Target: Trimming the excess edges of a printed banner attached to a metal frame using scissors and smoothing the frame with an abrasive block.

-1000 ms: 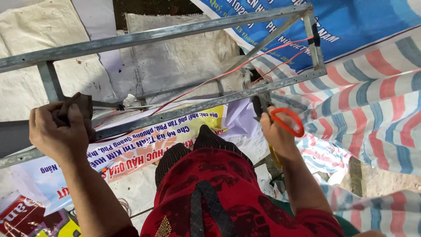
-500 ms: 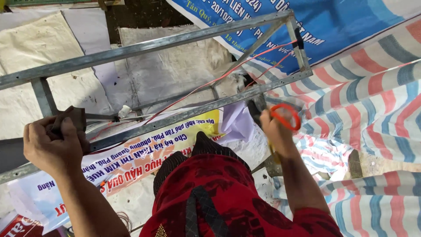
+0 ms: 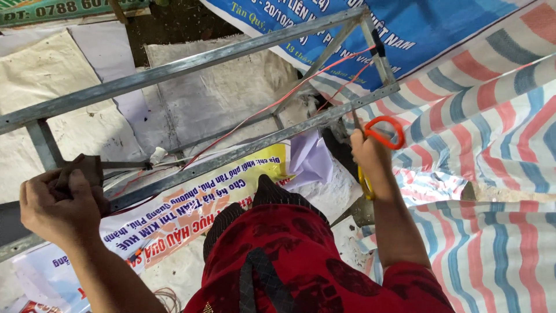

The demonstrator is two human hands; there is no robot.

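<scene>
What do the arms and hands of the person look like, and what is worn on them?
Both forearms are bare. The left hand and the right hand wear no gloves, and no ring, watch or bracelet shows. Short red sleeves with a dark pattern end near the elbows; the right sleeve shows at the picture's lower edge.

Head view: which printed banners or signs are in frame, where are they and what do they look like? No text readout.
Blue printed banner: top right, under the metal frame's far end; blue sheet, white lettering.
White-and-yellow printed banner: bottom centre-left, lying under the metal frame's near rail; white sheet, yellow panel, orange and blue lettering.
Green sign strip: top left edge; narrow green band, pale lettering, cut off by the frame.
</scene>
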